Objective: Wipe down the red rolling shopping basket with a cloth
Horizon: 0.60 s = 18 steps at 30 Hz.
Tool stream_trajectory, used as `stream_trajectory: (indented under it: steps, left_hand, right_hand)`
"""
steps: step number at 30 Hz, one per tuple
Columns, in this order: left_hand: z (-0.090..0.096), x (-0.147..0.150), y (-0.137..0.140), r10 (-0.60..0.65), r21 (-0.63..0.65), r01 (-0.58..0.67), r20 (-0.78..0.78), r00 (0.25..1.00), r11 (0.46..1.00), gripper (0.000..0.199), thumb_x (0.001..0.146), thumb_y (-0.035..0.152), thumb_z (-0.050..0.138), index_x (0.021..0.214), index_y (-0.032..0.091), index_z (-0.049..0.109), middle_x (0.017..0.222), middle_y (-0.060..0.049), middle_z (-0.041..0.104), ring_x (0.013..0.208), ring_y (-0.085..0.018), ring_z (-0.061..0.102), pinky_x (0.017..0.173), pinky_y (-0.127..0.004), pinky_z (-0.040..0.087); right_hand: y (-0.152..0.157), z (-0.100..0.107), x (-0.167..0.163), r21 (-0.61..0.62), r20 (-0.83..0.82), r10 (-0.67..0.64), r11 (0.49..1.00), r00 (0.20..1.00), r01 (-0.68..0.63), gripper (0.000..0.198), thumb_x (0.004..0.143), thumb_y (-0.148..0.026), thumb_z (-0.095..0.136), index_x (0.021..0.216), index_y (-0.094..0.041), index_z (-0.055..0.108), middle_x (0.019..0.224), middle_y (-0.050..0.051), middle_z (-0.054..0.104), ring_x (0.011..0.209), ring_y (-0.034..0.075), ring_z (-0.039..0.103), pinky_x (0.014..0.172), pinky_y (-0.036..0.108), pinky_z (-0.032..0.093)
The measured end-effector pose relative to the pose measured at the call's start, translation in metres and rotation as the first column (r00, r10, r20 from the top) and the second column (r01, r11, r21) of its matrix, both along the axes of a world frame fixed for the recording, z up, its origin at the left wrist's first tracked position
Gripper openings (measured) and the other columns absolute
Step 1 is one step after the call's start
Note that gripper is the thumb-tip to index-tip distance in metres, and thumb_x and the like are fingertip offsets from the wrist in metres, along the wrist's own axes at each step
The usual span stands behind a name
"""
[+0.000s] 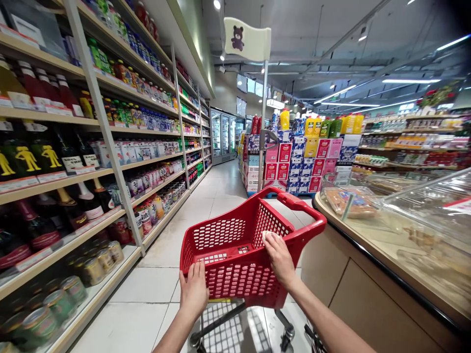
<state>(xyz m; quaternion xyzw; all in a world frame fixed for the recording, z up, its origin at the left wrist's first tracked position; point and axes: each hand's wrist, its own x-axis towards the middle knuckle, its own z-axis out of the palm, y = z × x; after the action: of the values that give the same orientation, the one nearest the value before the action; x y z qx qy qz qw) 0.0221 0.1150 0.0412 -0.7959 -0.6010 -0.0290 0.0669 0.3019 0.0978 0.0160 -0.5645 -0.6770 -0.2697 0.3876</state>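
A red plastic shopping cart [235, 279] with perforated walls stands side-on before me, its basket bare inside. My left hand [195, 289] is closed over the near rim at the left corner, fingers hooked inside. My right hand [279, 257] is closed at the near rim further right, below the cart's handle [305, 211]. Between its fingers shows a small off-white wad [265, 235], which looks like cloth or tissue; most of it is hidden by the fingers. A pole with a cream bear flag [247, 39] rises behind the cart's handle end.
Drink shelves [147, 130] run along the left, with bottles and cans down to floor level. A counter with glass guards [353, 235] stands close on the right. Stacked drink cartons [294, 164] stand ahead, and glass-door fridges [222, 132] line the far end. The floor is tiled [147, 284].
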Motion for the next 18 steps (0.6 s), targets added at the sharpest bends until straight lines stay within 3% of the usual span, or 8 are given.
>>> stream_trajectory:
  steps: [6,9,12,14,18]
  left_hand:
    - [0.006,0.015,-0.007,-0.052,0.005,0.052,0.019,0.998,0.999,0.062,0.067,0.016,0.038,0.128,0.008,0.033,0.129,-0.014,0.042,0.118,-0.027,0.035,0.102,-0.052,0.010]
    - [0.001,0.019,-0.017,-0.095,-0.031,0.096,0.045,0.994,0.995,0.062,0.069,0.018,0.038,0.130,0.011,0.031,0.129,-0.012,0.043,0.118,-0.026,0.035,0.103,-0.051,0.008]
    - [-0.009,0.028,-0.030,-0.147,-0.049,0.153,0.094,0.985,0.987,0.065,0.070,0.020,0.038,0.132,0.010,0.026,0.132,-0.012,0.039,0.121,-0.025,0.032,0.105,-0.047,0.008]
    - [-0.015,0.039,-0.037,-0.153,-0.061,0.162,0.128,0.980,0.985,0.068,0.068,0.022,0.040,0.133,0.007,0.023,0.135,-0.013,0.035,0.125,-0.026,0.027,0.106,-0.044,0.009]
    - [-0.020,0.050,-0.044,-0.211,-0.111,0.234,0.187,0.959,0.966,0.074,0.066,0.026,0.043,0.133,0.005,0.020,0.141,-0.013,0.024,0.129,-0.025,0.018,0.107,-0.041,0.010]
  right_hand:
    - [0.022,-0.007,-0.068,-0.112,0.009,0.216,0.971,0.976,-0.213,0.038,0.085,-0.010,0.036,0.117,-0.022,0.051,0.123,0.003,0.052,0.120,0.015,0.038,0.098,0.037,0.037]
    - [0.018,-0.007,-0.052,-0.136,0.048,0.252,0.960,0.966,-0.244,0.044,0.082,-0.005,0.036,0.121,-0.022,0.047,0.123,0.004,0.051,0.121,0.017,0.036,0.099,0.041,0.034]
    - [0.013,-0.009,-0.024,-0.079,-0.046,0.107,0.991,0.993,-0.110,0.050,0.080,-0.001,0.034,0.125,-0.019,0.043,0.128,0.008,0.046,0.124,0.019,0.031,0.100,0.044,0.031]
    - [0.008,-0.014,-0.025,-0.068,-0.111,0.079,0.994,0.991,-0.087,0.049,0.080,-0.002,0.034,0.124,-0.019,0.044,0.129,0.008,0.045,0.126,0.019,0.028,0.101,0.044,0.030]
    - [-0.003,-0.024,-0.055,-0.151,-0.069,0.304,0.938,0.950,-0.311,0.045,0.082,-0.008,0.038,0.124,-0.023,0.045,0.126,0.005,0.048,0.125,0.017,0.030,0.099,0.040,0.034]
